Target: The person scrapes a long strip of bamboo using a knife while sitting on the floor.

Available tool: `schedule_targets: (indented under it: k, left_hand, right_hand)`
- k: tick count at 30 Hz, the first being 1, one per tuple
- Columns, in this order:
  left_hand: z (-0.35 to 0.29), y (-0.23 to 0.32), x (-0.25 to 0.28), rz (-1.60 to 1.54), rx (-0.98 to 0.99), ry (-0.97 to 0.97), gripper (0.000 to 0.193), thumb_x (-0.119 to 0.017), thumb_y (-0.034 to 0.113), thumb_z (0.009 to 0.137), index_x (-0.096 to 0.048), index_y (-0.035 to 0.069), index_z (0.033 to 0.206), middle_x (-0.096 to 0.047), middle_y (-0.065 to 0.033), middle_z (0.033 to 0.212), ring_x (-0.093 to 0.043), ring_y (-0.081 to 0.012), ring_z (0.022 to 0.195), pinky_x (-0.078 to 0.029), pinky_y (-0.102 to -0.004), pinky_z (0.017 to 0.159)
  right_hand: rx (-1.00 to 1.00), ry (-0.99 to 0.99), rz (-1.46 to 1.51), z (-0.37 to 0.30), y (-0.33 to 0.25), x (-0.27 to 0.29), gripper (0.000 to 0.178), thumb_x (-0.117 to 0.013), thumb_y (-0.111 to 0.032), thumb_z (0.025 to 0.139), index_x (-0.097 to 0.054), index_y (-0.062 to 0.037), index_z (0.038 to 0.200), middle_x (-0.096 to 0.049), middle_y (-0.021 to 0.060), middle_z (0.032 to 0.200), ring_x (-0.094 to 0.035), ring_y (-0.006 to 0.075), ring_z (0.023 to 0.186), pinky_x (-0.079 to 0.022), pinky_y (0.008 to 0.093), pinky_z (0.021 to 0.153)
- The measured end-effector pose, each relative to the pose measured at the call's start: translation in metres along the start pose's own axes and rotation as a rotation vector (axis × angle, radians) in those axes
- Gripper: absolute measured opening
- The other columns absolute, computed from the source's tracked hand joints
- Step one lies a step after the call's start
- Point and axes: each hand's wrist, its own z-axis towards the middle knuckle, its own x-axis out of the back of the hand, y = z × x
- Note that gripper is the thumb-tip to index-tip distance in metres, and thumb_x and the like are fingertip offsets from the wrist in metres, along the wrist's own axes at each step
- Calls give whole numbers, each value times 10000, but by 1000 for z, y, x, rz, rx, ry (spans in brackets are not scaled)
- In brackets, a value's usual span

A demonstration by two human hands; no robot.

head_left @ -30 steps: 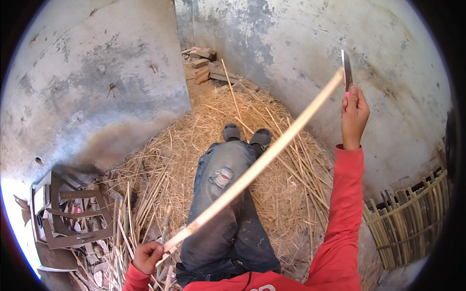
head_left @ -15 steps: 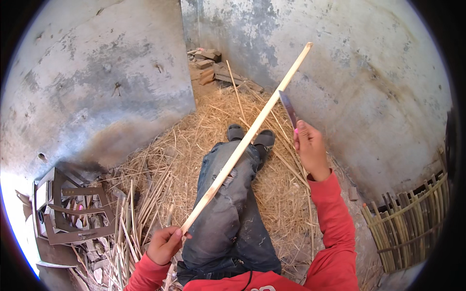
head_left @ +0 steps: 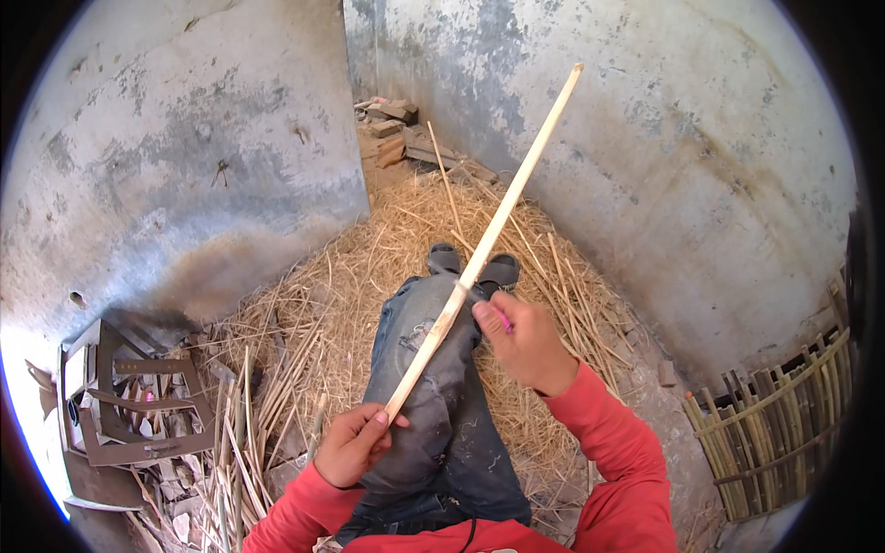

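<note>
A long pale bamboo strip (head_left: 510, 201) slants up and away to the right across my legs. Its near end is gripped by my left hand (head_left: 358, 446), fingers closed around it over my thigh. My right hand (head_left: 527, 341) is closed on a knife (head_left: 474, 295), with a bit of its pink handle showing at the fist. The blade meets the strip near its middle, above my knees; much of the blade is hidden by the hand and the strip. My outstretched legs in dusty jeans (head_left: 419, 369) lie beneath.
Straw-like shavings (head_left: 332, 267) cover the floor. Split strips (head_left: 240, 442) lie at the left beside a broken brown frame (head_left: 152, 452). A slatted bamboo panel (head_left: 784, 433) leans at the right. Bricks (head_left: 392, 115) are piled in the far corner, between worn plaster walls (head_left: 645, 184).
My right hand has drawn the knife down along the strip toward me, from its upper part to near the middle. My left hand has shifted slightly right and up with the near end.
</note>
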Motion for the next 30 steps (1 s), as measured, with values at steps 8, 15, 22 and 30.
schedule_targets:
  k: [8, 15, 22, 30]
  left_hand:
    - [-2, -1, -5, -99, 80, -35, 368, -454, 264, 1105, -608, -67, 1150, -334, 44, 630, -253, -55, 485, -191, -241, 445]
    - [-2, -6, -1, -203, 117, -55, 392, -452, 258, 1105, -595, -101, 1171, -327, 34, 628, -244, -61, 480, -196, -249, 444]
    - [-4, -11, 2, -266, 108, -116, 399, -459, 277, 1106, -617, -72, 1216, -367, 42, 642, -277, -54, 501, -220, -229, 446]
    - [-6, -12, 3, -179, 89, -81, 407, -460, 274, 1108, -612, -74, 1255, -379, 43, 645, -287, -50, 500, -234, -223, 456]
  right_hand:
    - [273, 200, -340, 9, 25, -15, 502, -607, -428, 1000, -582, -67, 652, -560, 169, 507, -602, 374, 452, -467, 468, 425]
    - [357, 81, -337, 14, 25, -9, 480, -601, -387, 1008, -541, -65, 656, -511, 152, 501, -543, 335, 412, -431, 432, 415]
    - [384, 45, -340, 28, 19, 5, 479, -541, -466, 1015, -648, -85, 746, -624, 146, 611, -622, 336, 489, -486, 443, 447]
    - [171, 204, -413, 46, 51, 18, 530, -589, -532, 976, -596, -71, 714, -591, 150, 563, -603, 352, 469, -496, 459, 458]
